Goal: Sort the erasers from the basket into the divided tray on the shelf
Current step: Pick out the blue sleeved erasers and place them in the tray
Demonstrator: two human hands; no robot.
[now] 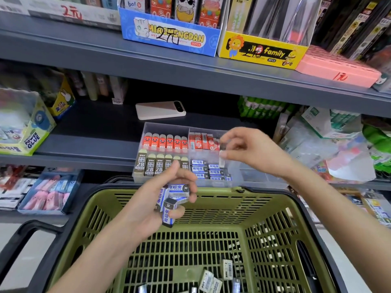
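Open room in the tray (254,179) is lying under the right hand (252,149), which is pinching one eraser (222,160). The left hand (148,208) is clutching blue erasers (171,199).

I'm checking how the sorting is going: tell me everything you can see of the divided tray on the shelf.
The divided tray is clear plastic and sits level on the dark shelf, just behind the far rim of the basket. Back left holds upright orange-red erasers, back right red boxed erasers, front left olive 2B erasers, and front middle stacked blue-and-white erasers. Its right end looks bare. The right hand holds an eraser above it, apparently not touching.
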